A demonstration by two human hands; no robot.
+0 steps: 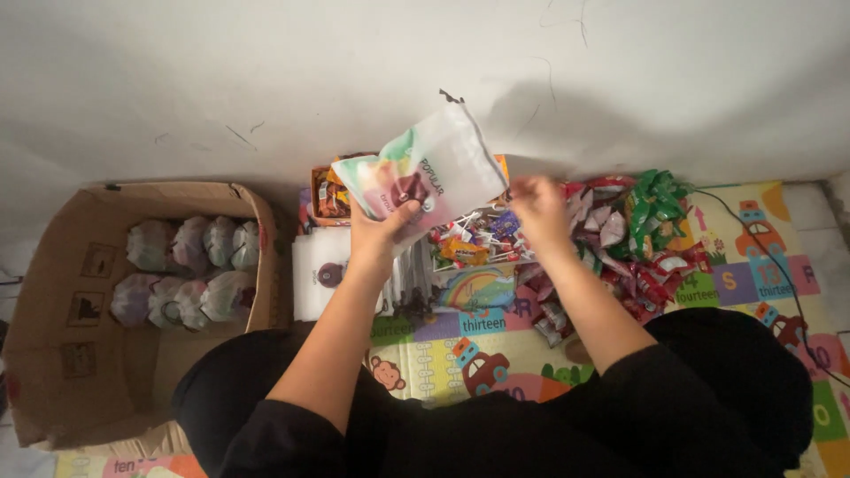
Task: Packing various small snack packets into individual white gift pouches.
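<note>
L fingers (390,215) clamped on pouch (434,168), long axis tilted up-right. R fingers (529,190) pinched together just right of pouch, above candy pile (478,241).

A plain white wall (425,80) fills the upper half of the view, marked by a few thin hairline cracks and dark scuffs near the top and at the left. Soft shadows fall across it at the upper right and at the left. Light is even and dim, with no window in sight. Below the wall, the floor is covered by a colourful foam play mat (496,354) printed with cars, a monkey, a rainbow and bright squares. A thin dark cable (779,257) runs across the mat's right edge. Pale floor (837,221) shows at the far right.
</note>
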